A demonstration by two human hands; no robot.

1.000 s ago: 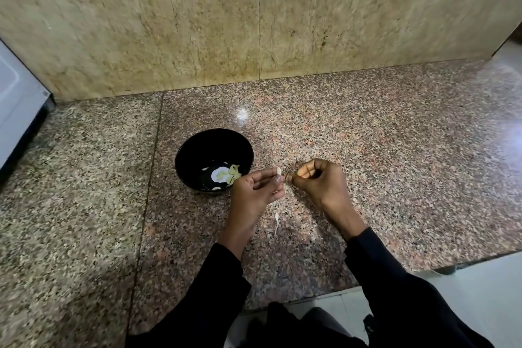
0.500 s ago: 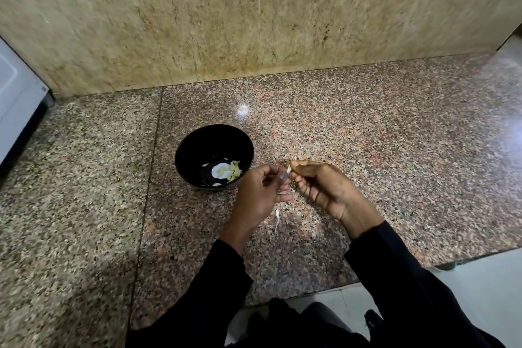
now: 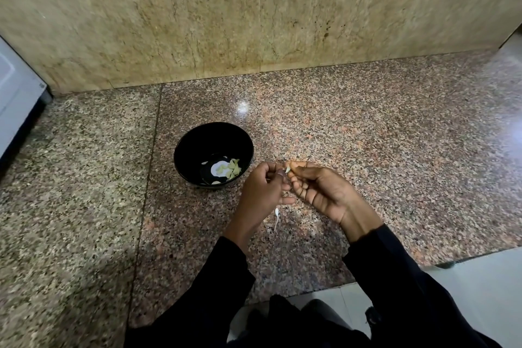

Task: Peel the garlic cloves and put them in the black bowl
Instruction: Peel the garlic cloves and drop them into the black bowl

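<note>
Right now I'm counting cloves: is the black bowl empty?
Not empty: the black bowl stands upright with a few pale peeled garlic cloves on its bottom.

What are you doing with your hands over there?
A person in black sleeves is peeling garlic at a granite counter. The right hand pinches a small garlic clove at its fingertips, and the left hand is curled right beside it, working at the skin. A black bowl just to the left holds a few peeled cloves. A thin white scrap of peel lies on the counter below the hands.
</note>
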